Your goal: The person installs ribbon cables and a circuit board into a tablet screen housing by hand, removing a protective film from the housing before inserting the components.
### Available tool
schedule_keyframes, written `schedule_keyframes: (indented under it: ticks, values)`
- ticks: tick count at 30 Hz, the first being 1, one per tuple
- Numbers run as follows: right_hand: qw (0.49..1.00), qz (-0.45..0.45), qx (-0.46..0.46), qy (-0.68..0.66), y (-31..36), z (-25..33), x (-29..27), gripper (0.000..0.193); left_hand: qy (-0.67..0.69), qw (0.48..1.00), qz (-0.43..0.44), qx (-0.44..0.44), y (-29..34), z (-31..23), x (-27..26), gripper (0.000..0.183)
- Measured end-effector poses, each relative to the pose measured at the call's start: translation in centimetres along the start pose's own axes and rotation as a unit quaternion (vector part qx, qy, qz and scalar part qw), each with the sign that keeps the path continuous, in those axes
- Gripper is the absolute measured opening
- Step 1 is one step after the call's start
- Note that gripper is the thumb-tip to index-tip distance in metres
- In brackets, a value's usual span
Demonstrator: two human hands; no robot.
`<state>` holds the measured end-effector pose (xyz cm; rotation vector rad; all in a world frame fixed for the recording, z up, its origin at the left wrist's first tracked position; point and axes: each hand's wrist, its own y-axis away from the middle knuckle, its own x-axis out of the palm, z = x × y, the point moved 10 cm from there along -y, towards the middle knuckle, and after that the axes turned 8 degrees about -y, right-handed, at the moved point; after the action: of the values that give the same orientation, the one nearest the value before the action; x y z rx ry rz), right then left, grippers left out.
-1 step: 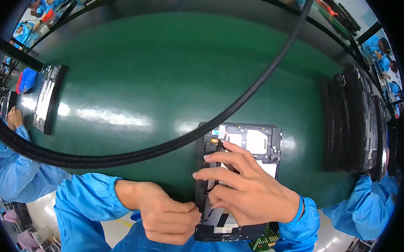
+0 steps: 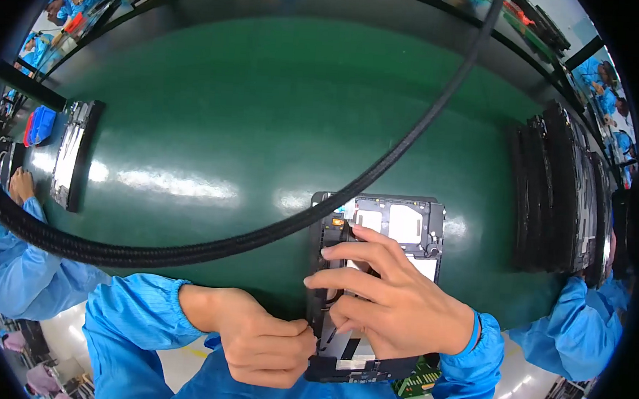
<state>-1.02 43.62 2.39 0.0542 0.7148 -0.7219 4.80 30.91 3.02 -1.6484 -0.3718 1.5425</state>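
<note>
Device with black rectangular frame and white panels point(image 2: 406, 224) lies at the near edge of the glossy green tabletop point(image 2: 193, 121), bare right hand point(image 2: 397, 301) arched over it, bare left hand point(image 2: 268, 345) clenched beside it, fingers' grip untellable, so uneven pressing might tip it

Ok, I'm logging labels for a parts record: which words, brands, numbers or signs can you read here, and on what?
No text can be read anywhere in this view.
Open flat device: any marks on its inner parts are too small to read.
Small orange part in it: too small.
Green board at the lower edge: too small.
Upright dark panels at right: nothing legible.
</note>
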Motion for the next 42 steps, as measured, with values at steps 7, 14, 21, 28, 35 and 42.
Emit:
schedule_keyframes:
  ticks: [7, 14, 21, 28, 35, 42]
  values:
    - [0.993, -0.069, 0.003, 0.093, 0.3, -0.3, -0.4, 0.014, 0.007, 0.999, 0.001, 0.043, -0.1, -0.4, 0.3, 0.016]
    - [0.969, -0.154, -0.007, 0.194, 1.0, -0.2, -2.1, 0.02, 0.002, 0.998, 0.022, 0.059, -0.5, -0.3, 0.9, 0.019]
    - [0.964, -0.214, -0.012, 0.158, 1.5, -0.6, -3.3, 0.028, -0.029, 0.995, 0.038, 0.084, -0.1, 1.4, 1.3, 0.021]
    - [0.964, -0.205, -0.029, 0.165, 1.8, -1.1, -2.8, 0.023, -0.048, 0.997, 0.046, 0.049, 0.1, 2.7, 0.7, 0.018]
    - [0.963, -0.205, -0.028, 0.173, 1.7, -1.1, -2.7, 0.021, -0.048, 0.997, 0.052, 0.026, 0.3, 3.0, 0.4, 0.018]
    - [0.964, -0.206, -0.021, 0.17, 1.8, -1.3, -2.5, 0.023, -0.052, 0.997, 0.056, 0.009, 0.4, 3.0, 0.6, 0.018]
